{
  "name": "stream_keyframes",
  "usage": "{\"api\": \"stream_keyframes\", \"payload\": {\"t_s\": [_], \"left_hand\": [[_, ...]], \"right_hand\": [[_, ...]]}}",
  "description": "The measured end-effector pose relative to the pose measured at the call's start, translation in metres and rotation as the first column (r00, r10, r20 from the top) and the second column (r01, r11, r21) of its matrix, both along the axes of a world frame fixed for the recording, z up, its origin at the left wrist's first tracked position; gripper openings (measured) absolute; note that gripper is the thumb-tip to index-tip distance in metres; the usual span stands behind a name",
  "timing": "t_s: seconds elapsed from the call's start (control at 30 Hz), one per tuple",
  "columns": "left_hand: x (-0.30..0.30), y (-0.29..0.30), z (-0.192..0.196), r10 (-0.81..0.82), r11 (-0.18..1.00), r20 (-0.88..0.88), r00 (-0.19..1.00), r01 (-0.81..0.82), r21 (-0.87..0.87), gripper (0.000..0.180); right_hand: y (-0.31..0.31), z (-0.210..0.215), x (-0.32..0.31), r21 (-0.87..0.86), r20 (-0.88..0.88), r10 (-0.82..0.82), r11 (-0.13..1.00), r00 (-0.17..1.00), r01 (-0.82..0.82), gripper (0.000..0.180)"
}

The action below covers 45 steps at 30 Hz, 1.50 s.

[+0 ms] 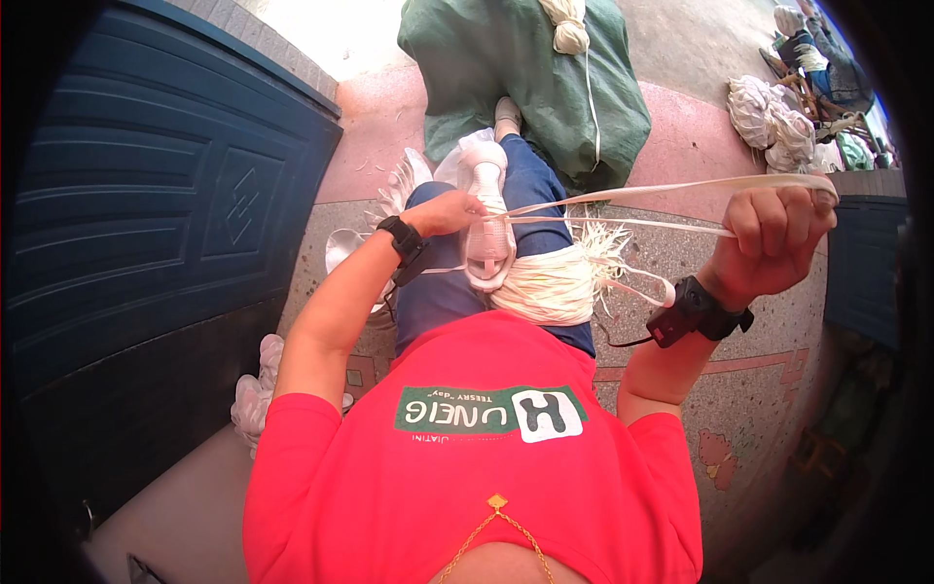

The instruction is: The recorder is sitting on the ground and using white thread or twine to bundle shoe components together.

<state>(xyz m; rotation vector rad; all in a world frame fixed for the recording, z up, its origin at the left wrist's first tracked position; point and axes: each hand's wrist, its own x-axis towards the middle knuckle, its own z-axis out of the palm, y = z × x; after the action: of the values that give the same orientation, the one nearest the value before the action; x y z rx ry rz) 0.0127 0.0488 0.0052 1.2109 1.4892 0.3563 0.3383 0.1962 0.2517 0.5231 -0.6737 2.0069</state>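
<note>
A pale pink-white shoe (486,243) lies lengthwise on my lap between my thighs. My left hand (447,212) is closed at the shoe's lacing, its fingertips pinching the upper or the lace there; which one I cannot tell. Out to the right, my right hand (781,229) is a fist around a cream shoelace (662,190), raised well away from the shoe. Two strands of that lace stretch taut from the shoe's eyelets to the fist. A thick bundle of cream laces (545,284) lies across my right thigh, its loose ends fanned out to the right.
A big green sack (525,88) stands ahead, with a hank of cream laces (571,37) on top. More pale shoes (258,389) lie on the floor at left. Bundled pale shoes (772,122) are at far right. A dark blue door (175,175) stands at left.
</note>
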Motion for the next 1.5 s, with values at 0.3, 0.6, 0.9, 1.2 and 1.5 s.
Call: {"api": "stream_keyframes", "payload": {"t_s": [0.3,0.6,0.9,1.2,1.5], "left_hand": [[-0.013,0.004,0.012,-0.156,0.987,-0.039,0.987,0.157,0.024,0.021],[-0.012,0.005,-0.012,-0.001,0.998,-0.003,1.0,0.001,0.068,0.023],[-0.013,0.015,-0.01,-0.153,0.985,-0.071,0.986,0.147,-0.089,0.022],[0.039,-0.059,0.004,0.083,0.836,-0.602,0.794,0.274,0.476,0.016],[0.013,-0.038,-0.009,0.224,0.854,-0.372,0.901,0.002,0.52,0.017]], "right_hand": [[0.015,-0.006,0.004,-0.015,0.058,0.0,1.0,0.998,0.001,0.02],[0.011,-0.014,0.042,0.108,0.499,-0.442,0.885,0.745,0.453,0.016],[0.015,-0.024,0.044,0.204,0.595,-0.557,0.802,0.579,0.561,0.02],[0.015,-0.045,0.06,0.175,0.666,-0.551,0.772,0.504,0.611,0.023],[0.011,-0.047,0.076,0.113,0.508,-0.517,0.833,0.689,0.542,0.017]]}}
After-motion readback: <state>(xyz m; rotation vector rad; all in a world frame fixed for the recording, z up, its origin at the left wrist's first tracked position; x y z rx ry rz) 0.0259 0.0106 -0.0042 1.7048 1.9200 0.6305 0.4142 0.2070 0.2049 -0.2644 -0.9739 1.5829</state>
